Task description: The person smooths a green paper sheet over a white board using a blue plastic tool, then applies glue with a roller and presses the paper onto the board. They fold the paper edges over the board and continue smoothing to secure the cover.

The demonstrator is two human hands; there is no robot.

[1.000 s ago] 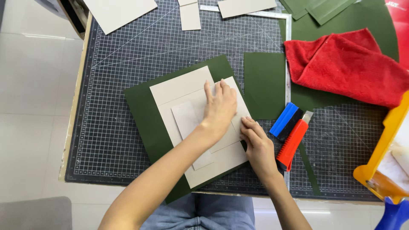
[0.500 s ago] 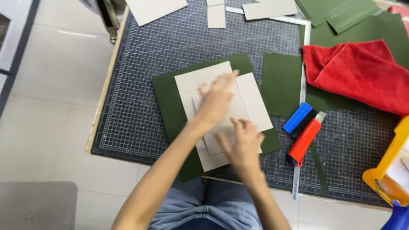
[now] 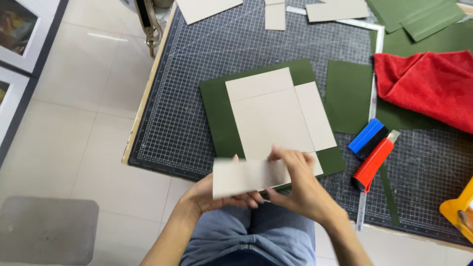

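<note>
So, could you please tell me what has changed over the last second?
Both hands came off the boards toward the body: the left hand and right hand now hold a grey card strip at the mat's near edge. The green sheet, red knife and red cloth stayed.

no packages, labels, signs or screens in view

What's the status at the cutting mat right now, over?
Left hand and right hand both grip a grey card strip at the mat edge. Grey boards lie on green sheet. Nothing obstructing.
</note>
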